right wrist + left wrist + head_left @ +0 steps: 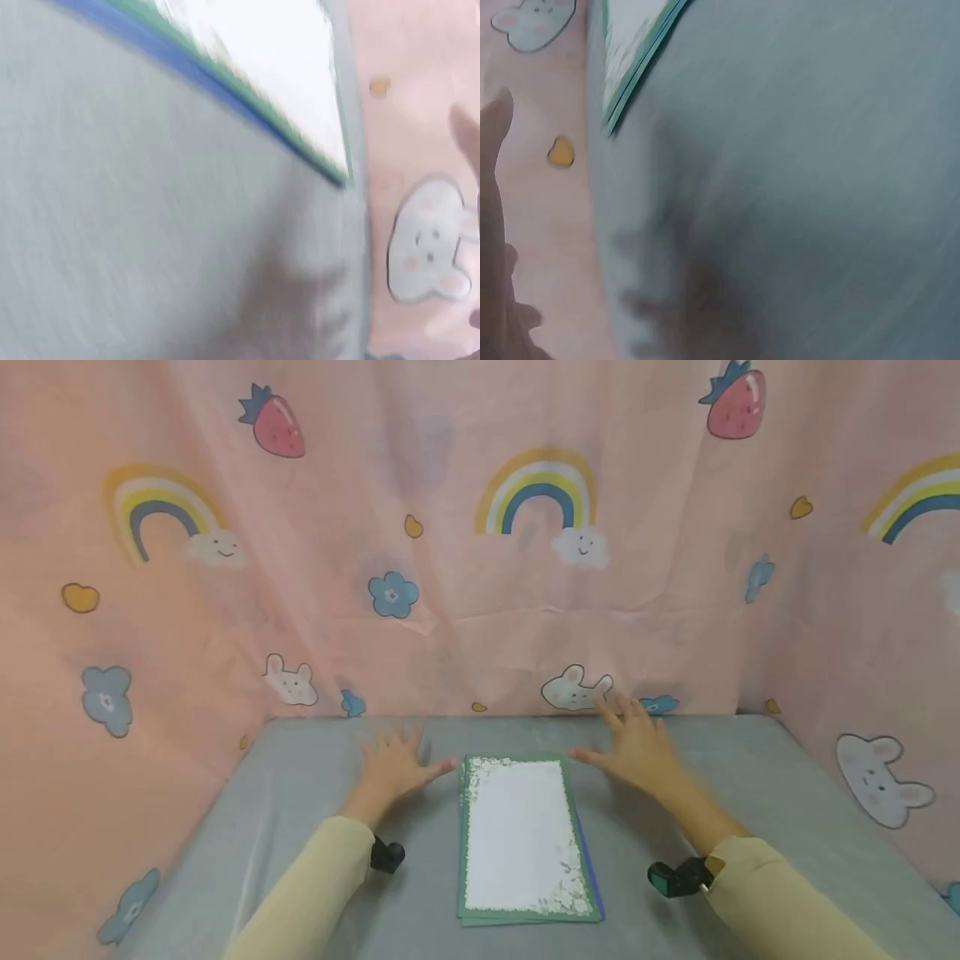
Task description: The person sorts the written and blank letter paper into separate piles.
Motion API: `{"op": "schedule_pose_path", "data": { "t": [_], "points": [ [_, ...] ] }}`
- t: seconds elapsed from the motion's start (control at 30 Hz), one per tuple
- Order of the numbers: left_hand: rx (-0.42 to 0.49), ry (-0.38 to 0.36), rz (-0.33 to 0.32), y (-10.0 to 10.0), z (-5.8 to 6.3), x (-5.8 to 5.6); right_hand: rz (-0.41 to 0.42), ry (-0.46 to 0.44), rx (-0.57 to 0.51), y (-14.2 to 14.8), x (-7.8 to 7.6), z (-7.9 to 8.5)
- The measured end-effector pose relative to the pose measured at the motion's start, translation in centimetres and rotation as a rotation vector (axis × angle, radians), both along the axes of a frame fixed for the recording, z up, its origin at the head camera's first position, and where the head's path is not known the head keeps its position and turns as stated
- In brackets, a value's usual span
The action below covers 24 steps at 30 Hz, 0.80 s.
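Note:
A stack of paper sheets (517, 835) lies on the grey table, its top sheet white with a green border and pale flowers at two corners. A blue edge peeks out along its right side. My left hand (393, 768) hovers left of the stack with fingers spread, the thumb pointing at its upper left corner. On the other side, my right hand (637, 747) is held over the table with its fingers spread and thumb near the upper right corner. Both hands hold nothing. In the wrist views, each hand's shadow falls on the table beside the stack (277, 67).
The grey tabletop (300, 802) ends at a pink curtain (480, 643) printed with rainbows, strawberries and rabbits, which rises behind it and along both sides. A black wrist camera sits on each forearm, such as the right one (678, 878), over beige sleeves.

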State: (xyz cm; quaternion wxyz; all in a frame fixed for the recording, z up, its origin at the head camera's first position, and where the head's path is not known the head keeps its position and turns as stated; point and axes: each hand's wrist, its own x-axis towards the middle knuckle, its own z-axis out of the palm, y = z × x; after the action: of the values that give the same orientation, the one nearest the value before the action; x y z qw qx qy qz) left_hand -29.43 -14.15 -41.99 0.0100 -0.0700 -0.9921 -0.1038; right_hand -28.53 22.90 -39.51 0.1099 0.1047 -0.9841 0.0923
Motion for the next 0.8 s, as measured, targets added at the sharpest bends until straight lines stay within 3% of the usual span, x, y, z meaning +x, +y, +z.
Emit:
{"op": "schedule_pose_path", "data": {
  "t": [0.07,0.2,0.27,0.37,0.63,0.8],
  "points": [
    [0.103,-0.057,-0.028,0.4,-1.0,0.1,0.052,0.029,-0.100,-1.1,0.3,-0.6],
    [0.450,-0.165,-0.026,0.9,-2.0,-0.1,0.160,0.026,-0.358,-3.5,-0.1,-2.6],
    [0.604,-0.181,-0.013,1.1,-2.2,-0.5,0.190,0.000,-0.461,-4.3,-0.5,-4.0],
    [0.727,-0.163,-0.011,1.7,-2.4,-1.1,0.206,-0.029,-0.537,-5.1,-1.1,-5.7],
    [0.836,-0.153,-0.097,3.2,-4.2,-2.7,0.134,-0.033,-0.622,-4.1,-2.4,-8.0],
    [0.743,-0.054,-0.141,3.5,-5.2,-3.3,0.130,0.005,-0.702,-3.6,-3.3,-9.4]
  ]
}}
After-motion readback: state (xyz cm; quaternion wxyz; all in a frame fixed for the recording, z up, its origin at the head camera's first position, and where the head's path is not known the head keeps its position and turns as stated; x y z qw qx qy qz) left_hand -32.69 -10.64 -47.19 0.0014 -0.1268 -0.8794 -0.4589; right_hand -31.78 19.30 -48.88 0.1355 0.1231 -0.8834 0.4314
